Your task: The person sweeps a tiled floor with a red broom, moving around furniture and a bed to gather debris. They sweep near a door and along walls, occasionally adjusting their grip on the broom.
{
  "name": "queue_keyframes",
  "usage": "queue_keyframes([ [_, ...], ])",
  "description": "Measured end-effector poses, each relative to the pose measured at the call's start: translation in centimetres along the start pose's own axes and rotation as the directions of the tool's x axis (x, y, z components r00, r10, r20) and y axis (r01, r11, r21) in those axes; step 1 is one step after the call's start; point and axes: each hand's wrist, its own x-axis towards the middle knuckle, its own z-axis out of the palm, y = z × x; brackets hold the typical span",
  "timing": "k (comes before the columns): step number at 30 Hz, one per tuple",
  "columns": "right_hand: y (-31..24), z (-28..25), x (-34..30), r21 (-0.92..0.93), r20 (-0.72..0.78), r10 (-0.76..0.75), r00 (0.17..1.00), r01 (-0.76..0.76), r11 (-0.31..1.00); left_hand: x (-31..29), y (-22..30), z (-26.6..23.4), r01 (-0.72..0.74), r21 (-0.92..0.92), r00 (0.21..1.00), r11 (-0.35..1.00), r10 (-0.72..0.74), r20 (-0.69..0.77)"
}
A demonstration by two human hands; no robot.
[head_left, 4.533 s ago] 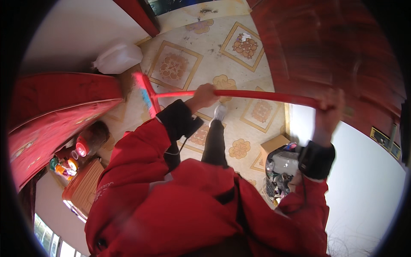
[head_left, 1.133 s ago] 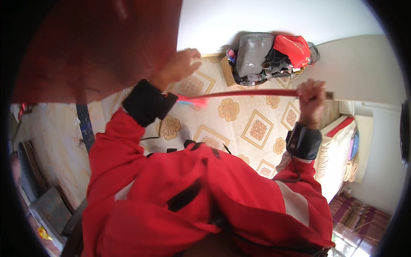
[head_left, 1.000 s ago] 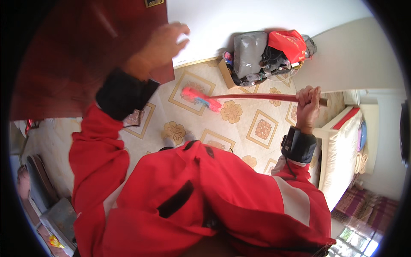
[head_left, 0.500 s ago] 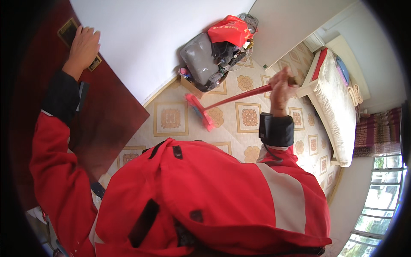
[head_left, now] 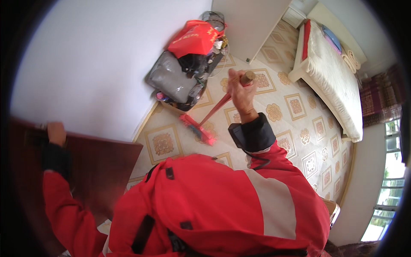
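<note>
At the far left, my left hand (head_left: pixel 56 133) is at the edge of a dark red door (head_left: pixel 102 156), its fingers curled over the edge; they are small and partly hidden. My right hand (head_left: pixel 242 96) is closed around the upper end of a broom's red handle (head_left: pixel 217 108); the handle's brownish tip sticks out above the fist. The broom's pink bristle head (head_left: pixel 198 129) rests on the patterned tile floor (head_left: pixel 274 112), with the handle tilted up toward me.
Against the white wall (head_left: pixel 98 64) stands a box heaped with a grey bundle (head_left: pixel 173 77), a red bag (head_left: pixel 195 38) and dark items, close to the broom head. A pale panel (head_left: pixel 252 25) stands behind. At right are a bed (head_left: pixel 332 81) and a barred window (head_left: pixel 387 192).
The door has swung, and my left hand has gone from flat by its lock plate to its edge. My view has turned right. My right hand has brought the broom handle nearer upright.
</note>
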Motion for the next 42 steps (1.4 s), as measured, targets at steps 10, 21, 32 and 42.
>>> queue_keyframes([
  [10, 1.2, -2.5, 4.5, 0.056, 0.086, 0.077, 0.993, -0.082, 0.995, -1.1, 2.0, -1.2, 0.146, 0.032, 0.987, 0.989, -0.147, 0.065],
  [21, 7.1, -6.4, 8.1, 0.808, 0.546, 0.179, 0.818, -0.459, -0.369, -2.6, 6.6, 0.4, 0.108, 0.016, 0.988, 0.994, -0.109, 0.113],
  [32, 2.3, -0.4, 7.7, 0.12, 0.124, 0.041, 0.991, -0.056, 0.991, -4.9, 7.0, -3.1, 0.156, 0.134, 0.981, 0.979, -0.137, -0.138],
  [42, 1.7, 1.9, 5.2, 0.191, 0.166, 0.009, 0.986, -0.041, 0.981, -2.9, 5.4, -0.9, 0.084, 0.277, 0.992, 0.957, -0.107, 0.065],
])
